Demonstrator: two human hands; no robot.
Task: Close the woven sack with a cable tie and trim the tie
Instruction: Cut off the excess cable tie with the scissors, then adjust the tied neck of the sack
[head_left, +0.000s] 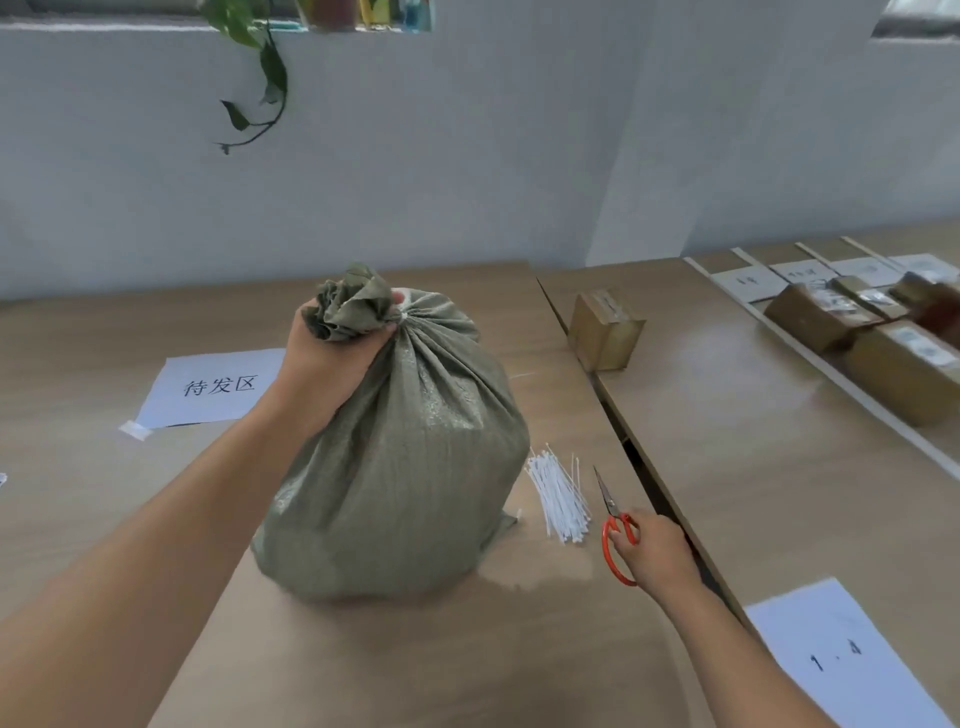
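Woven sack (395, 457): green, upright mid-table, long axis vertical, gathered neck pointing up and slightly away. Our left hand (332, 358) clenches the bunched neck; a white cable tie (404, 312) seems already cinched there, its tail hidden. Our right hand (652, 551) closes on the red scissors (615, 535), blades flat, pointing away. We judge trimming comes next: keep the neck steady, snip near the tie's head. Spare ties (558, 493) lie between.

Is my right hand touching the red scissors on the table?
Touching. The head view shows the right hand with its fingers on the orange-red handle loops of the scissors.
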